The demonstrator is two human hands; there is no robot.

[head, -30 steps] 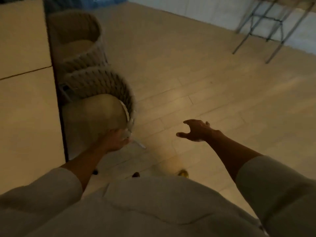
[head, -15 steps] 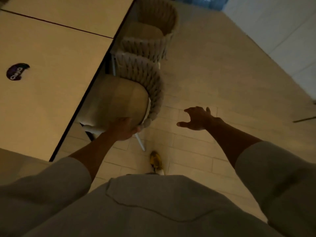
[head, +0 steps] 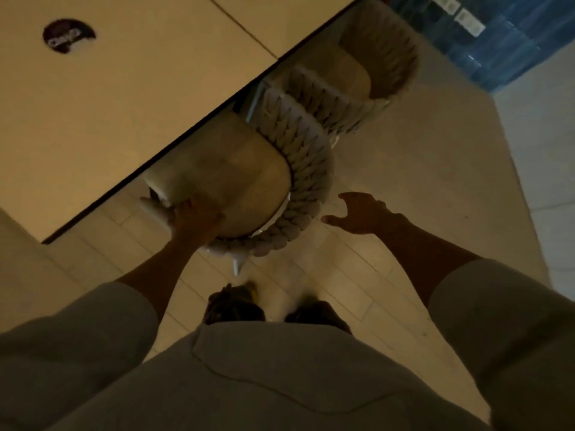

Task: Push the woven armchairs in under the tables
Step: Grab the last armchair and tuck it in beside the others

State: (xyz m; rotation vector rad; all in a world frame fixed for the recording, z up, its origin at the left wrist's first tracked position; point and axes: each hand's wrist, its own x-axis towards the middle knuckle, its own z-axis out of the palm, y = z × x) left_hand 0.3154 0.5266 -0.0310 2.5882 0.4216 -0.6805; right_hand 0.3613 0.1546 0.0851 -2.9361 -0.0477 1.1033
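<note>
The near woven armchair (head: 306, 150) stands at the table's (head: 124, 98) dark edge, its tan seat cushion partly under the tabletop and its braided back towards me. My left hand (head: 194, 217) grips the chair's rim at the near side of the seat. My right hand (head: 362, 214) hovers with spread fingers just right of the braided back, not touching it. A second woven armchair (head: 378, 70) stands right behind the first, further along the same table edge.
A dark round sticker (head: 69, 35) lies on the tabletop. Blue wrapped packs (head: 504, 45) stand by the wall at the top right. My two shoes (head: 236, 306) are on the pale plank floor just behind the chair's white leg (head: 236, 265).
My view has swung round towards the table. The near armchair has turned, and my left hand has shifted along its rim. My right hand has come closer to the braided back.
</note>
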